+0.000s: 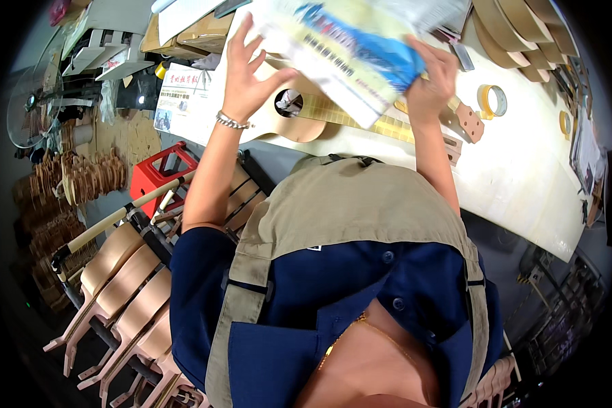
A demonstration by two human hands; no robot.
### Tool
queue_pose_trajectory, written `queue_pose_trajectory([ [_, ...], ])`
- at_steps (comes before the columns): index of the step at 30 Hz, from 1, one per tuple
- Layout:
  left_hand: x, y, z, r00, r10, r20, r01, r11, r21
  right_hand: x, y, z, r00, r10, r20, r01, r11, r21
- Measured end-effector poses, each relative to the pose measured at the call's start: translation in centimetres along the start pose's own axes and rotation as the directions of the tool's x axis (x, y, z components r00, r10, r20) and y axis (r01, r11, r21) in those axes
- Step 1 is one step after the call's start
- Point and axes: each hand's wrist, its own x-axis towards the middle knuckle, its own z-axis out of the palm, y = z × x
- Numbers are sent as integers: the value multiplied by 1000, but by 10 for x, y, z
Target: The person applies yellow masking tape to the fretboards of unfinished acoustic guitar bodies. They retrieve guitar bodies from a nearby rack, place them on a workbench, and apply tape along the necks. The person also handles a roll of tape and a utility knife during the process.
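Two tape rolls [484, 102] lie on the pale counter [517, 177]; guitars [136, 279] racked adjacent. Sheet [350, 58]: blue-and-cream, blurred. Right fingers [434, 58] grip its edge; left fingers [239, 39] spread, released.

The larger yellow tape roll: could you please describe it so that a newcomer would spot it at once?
Over the pale table, find the right hand; to its lower right lies a wooden headstock. Just right of that sits the tape roll, a yellow ring with a pale inside. The other roll, farther right, looks smaller.
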Motion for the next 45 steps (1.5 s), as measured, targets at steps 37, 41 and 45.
queue_pose_trajectory([
  [37, 159, -100, 128, 919, -1, 395, -276, 714, 643, -34, 106, 15, 808, 521, 275, -335, 790, -514],
  [41, 167, -72, 104, 680, 109, 725, -506, 785, 357, -32, 103, 13, 844, 477, 245, -338, 828, -448],
  [45, 162, -45, 107, 704, 152, 694, -549, 736, 396, -33, 103, 15, 876, 428, 224, -300, 845, -444],
])
